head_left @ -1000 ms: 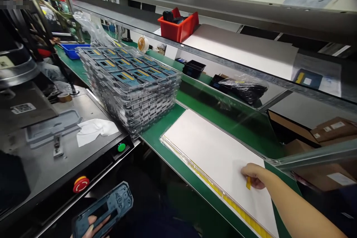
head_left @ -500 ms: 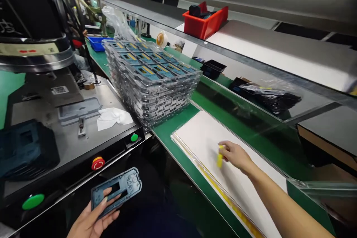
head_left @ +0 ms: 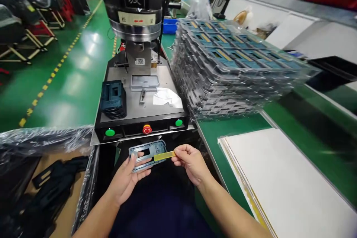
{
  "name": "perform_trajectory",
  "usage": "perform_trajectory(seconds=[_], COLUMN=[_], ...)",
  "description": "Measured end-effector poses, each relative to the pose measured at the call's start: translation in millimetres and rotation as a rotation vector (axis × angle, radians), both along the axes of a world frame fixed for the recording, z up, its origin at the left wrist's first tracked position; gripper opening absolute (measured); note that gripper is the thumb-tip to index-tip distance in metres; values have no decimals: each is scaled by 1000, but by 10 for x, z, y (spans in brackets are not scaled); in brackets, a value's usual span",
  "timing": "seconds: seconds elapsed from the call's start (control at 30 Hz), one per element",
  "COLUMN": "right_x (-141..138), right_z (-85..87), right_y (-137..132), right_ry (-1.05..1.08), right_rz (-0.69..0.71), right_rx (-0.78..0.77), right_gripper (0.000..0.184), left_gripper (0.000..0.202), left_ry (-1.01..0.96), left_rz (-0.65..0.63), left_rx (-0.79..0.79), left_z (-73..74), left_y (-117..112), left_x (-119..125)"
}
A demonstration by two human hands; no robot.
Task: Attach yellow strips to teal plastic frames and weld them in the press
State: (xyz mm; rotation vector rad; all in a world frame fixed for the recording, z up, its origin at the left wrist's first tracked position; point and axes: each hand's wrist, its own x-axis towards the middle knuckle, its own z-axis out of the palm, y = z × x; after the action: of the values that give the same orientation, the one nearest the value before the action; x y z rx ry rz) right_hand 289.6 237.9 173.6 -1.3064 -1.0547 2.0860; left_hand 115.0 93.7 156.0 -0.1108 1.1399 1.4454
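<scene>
Holding one blue frame flat on left hand, low in front of machine, window side up so strip can go on. Pinching one yellow strip in right hand, end touching frame. Two green buttons, one red. One tall stack of trays close by on green surface.

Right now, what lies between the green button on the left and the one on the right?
In the head view, a red emergency-stop button sits between the two green buttons.
</scene>
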Motion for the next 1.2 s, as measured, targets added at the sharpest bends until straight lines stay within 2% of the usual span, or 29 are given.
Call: perform_trajectory(seconds=[0.13,0.63,0.77,0.9,1.0,1.1,1.2], right_x=[-120,-194,-205,-198,-172,-115,-35], right_z=[-60,-178,-188,-165,-138,-123,-100], right_y=[-93,-319,-350,-333,-291,-212,-105], right_ry=[1,-48,-106,-142,-161,-178,-221], right_rz=[43,50,80,181,200,121,60], right_rx=[-6,70,133,184,255,373,583], right_gripper=[41,37,36,36,36,32,27], left_gripper=[47,41,35,34,36,40,43], left_ry=[-9,-86,-22,96,108,101,88], left_rz=[42,-8,-40,-44,-15,7,14], left_rx=[7,112,122,77,38,21,10], left_z=[21,19,0,-39,-62,-76,-84], left_y=[8,108,100,83,67,51,37], left_x=[30,197,240,246,229,196,160])
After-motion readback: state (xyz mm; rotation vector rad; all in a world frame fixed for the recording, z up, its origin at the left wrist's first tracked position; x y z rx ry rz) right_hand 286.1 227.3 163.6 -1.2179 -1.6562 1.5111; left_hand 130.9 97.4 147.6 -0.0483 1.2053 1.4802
